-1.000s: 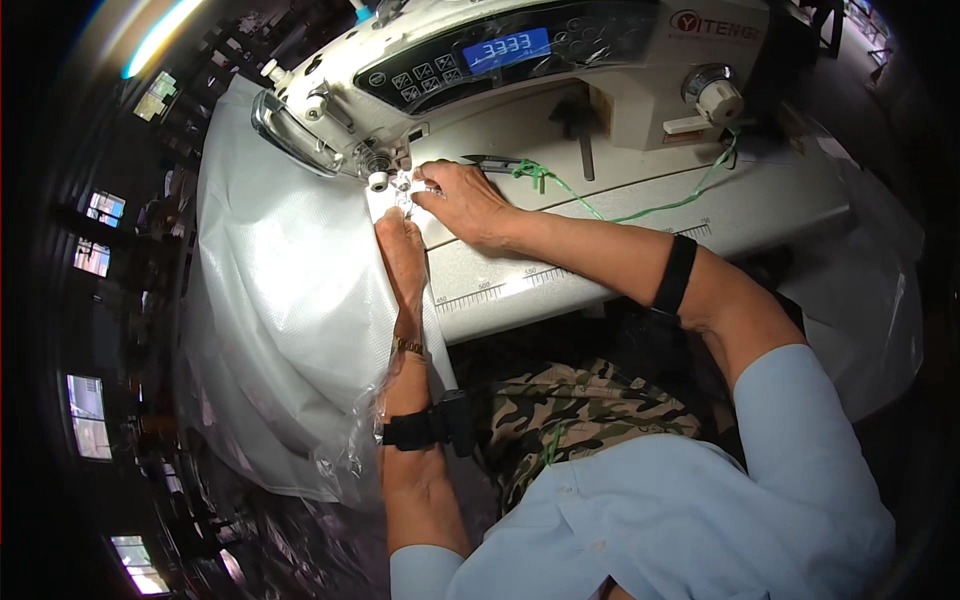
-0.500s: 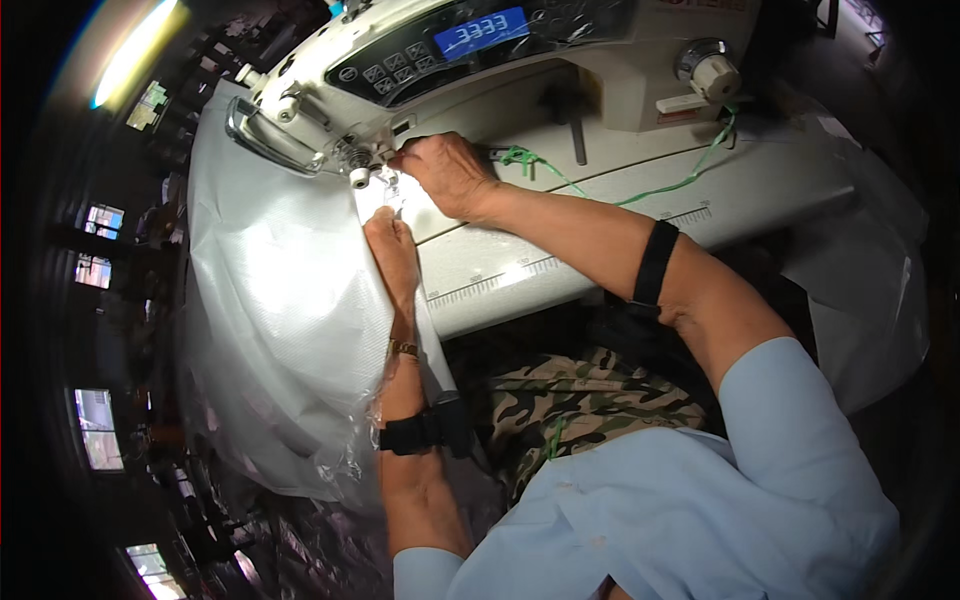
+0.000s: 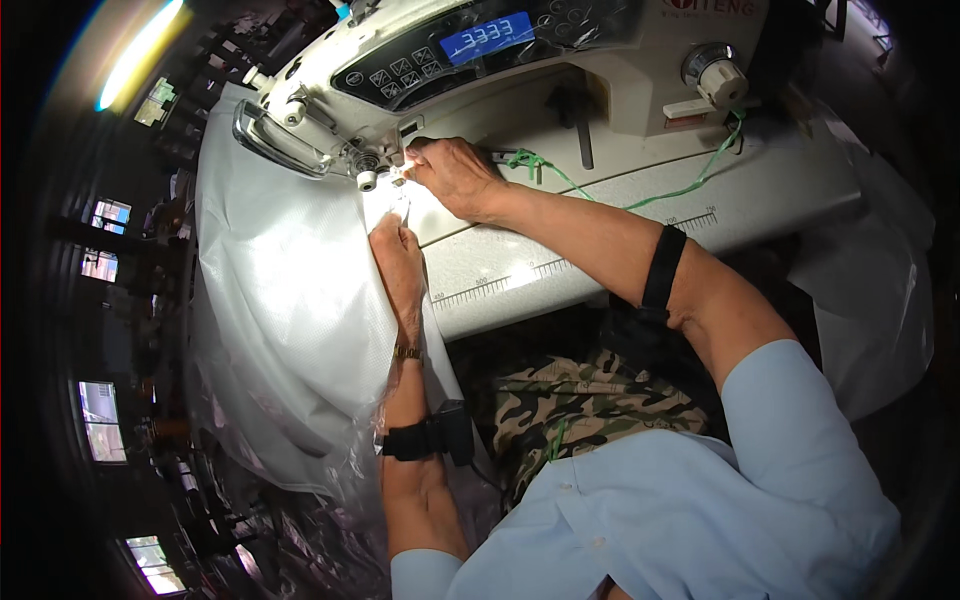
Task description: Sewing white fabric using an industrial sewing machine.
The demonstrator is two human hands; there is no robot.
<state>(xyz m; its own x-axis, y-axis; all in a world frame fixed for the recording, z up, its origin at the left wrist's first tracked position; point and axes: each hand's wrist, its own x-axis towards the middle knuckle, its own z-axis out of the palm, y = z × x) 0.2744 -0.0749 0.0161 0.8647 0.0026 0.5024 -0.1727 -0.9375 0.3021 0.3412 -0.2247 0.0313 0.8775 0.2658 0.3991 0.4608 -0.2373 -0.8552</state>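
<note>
A white sewing machine [image 3: 640,95] stands before me, its needle area brightly lit. A large white plastic-like sheet [image 3: 290,270] hangs to the left of it, its right edge running up to the presser foot. My left hand [image 3: 400,265] is closed on that edge, just on the near side of the foot. My right hand [image 3: 455,180] reaches across the machine bed from the right. Its fingers are bent together right beside the needle parts. Glare and the fingers hide what they pinch, if anything.
A green cord [image 3: 680,192] runs over the bed from a knot near my right wrist to the handwheel [image 3: 720,80]. A metal guard [image 3: 270,140] juts from the machine's left end. More pale sheet [image 3: 865,310] hangs at the right. A ruler scale [image 3: 490,287] marks the bed's near edge.
The whole view has shifted slightly, the machine now sitting a little lower and further right. Both hands keep nearly the same places by the needle; the right fingertips have moved only slightly.
</note>
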